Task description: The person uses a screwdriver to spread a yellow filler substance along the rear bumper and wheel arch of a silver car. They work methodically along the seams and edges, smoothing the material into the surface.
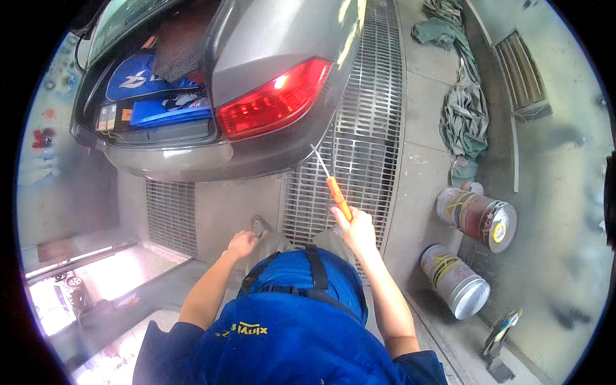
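My right hand (357,230) is closed around the orange handle of a screwdriver (336,192). Its thin metal shaft points up and forward, and the tip appears beside the rear bumper (192,165) of a grey car. Whether the tip touches the bumper I cannot tell. Just beyond is the car's red tail light (276,99), set in the rear corner. My left hand (242,244) hangs by my left leg, fingers loosely bent and slightly apart, with nothing visible in it.
The open trunk holds a blue bag (131,77) and a blue flat case (163,113). Metal floor grating (369,122) runs beside the car. Two large paint-stained drums (478,218) lie near the right wall, below crumpled grey-green sheeting (463,109). A vent (523,70) sits in that wall.
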Demonstrator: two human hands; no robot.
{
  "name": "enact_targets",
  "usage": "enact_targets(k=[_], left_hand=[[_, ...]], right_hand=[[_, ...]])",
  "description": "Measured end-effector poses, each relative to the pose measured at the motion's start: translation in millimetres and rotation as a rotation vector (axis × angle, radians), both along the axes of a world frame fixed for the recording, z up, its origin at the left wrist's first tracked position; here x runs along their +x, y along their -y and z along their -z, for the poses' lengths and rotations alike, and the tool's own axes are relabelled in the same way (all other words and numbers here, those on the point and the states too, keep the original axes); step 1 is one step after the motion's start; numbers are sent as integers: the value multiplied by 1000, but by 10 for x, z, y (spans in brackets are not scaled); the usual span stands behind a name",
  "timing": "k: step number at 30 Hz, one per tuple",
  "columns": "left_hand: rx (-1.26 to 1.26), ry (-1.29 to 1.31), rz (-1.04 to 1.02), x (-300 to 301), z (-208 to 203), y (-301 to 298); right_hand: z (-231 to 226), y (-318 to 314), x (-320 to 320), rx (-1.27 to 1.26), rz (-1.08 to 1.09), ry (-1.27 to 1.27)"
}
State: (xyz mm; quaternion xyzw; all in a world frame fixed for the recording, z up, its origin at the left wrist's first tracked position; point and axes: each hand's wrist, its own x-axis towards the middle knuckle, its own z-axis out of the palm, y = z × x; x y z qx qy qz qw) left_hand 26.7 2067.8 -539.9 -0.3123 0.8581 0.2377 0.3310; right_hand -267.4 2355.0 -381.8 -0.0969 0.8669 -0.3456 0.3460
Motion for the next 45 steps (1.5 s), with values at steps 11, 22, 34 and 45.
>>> enact_targets(k=[11, 22, 34, 45], left_hand=[[57, -595, 107, -1987, -308, -814], [291, 220, -69, -2360, 1102, -659], [465, -358, -502, -5054, 313, -1364], [143, -509, -780, -5874, -991, -2942]], right_hand=[[-445, -469, -1330, -214, -653, -18], [-1857, 33, -2448, -122, -1001, -101], [-1276, -44, -4265, 113, -886, -422], [-1309, -303, -5927, 144, -1133, -331]])
